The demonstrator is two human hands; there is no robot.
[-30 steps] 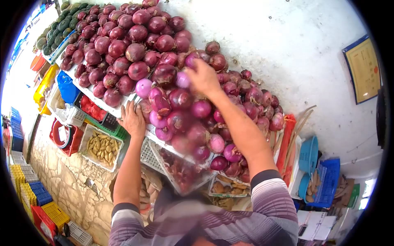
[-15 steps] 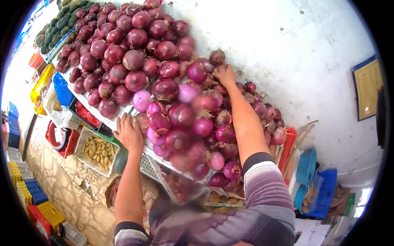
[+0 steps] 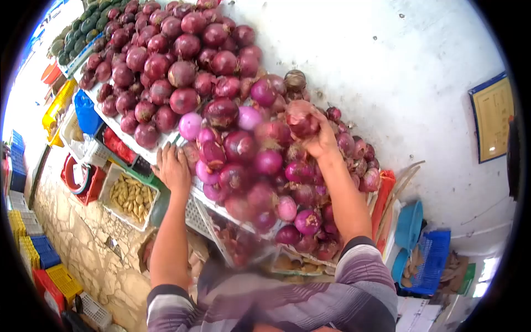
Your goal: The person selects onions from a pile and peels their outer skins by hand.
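The right arm was stretched forward and slightly left over the pile [image 3: 160, 66], with its right grip [image 3: 322, 137] closed about the right side of an onion [image 3: 302, 119]. That onion was at the back of the pile, near the wall [image 3: 381, 72], just below a darker onion [image 3: 295, 80]. The left arm reached straight ahead, and the left grip [image 3: 175, 170] lay palm down on the front edge of the surface [image 3: 145, 154], fingers extended and a little apart; nothing showed in it. Its right side was just beside the nearest onions. The front edge slanted from upper left to lower right, with a crate [image 3: 150, 217] below it, left of the left forearm, and the bare floor [image 3: 77, 243] beyond. Onions filled the room between the forearms, some of them blurred. Bare wall stood above and right of the right grip.
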